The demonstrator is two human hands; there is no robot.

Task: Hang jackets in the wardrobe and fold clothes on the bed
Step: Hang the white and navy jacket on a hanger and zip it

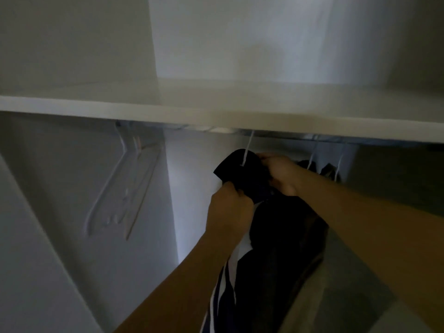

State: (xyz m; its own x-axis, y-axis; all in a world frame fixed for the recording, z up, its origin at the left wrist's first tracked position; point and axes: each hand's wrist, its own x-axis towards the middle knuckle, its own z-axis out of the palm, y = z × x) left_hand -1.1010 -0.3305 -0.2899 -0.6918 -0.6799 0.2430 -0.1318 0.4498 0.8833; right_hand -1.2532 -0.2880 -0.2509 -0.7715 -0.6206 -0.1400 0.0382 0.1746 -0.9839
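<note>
**Inspector:** Status, left to right. Empty white hangers [125, 188] hang on the rail [276, 133] at the left, unused. At centre a dark jacket [271, 227] with white stripes is on a white hanger [247, 150] whose hook is up at the rail under the shelf [168, 109]. Further right, two more hangers [324, 157] carry dark garments.

**Clerk:** And the hands?

**Inspector:** Left hand [228, 210] has its fingers curled, gripping the jacket's collar edge. Right hand [281, 174] pinches the fabric beside the hanger neck. I judge this jacket is hung and being straightened. No bed or folding is visible, so that part cannot be assessed.

**Clerk:** Clearance?

**Inspector:** The shelf edge sits close above the hands. There is open rail between the empty hangers and the jacket; on the right the garments crowd in near the right forearm
</note>
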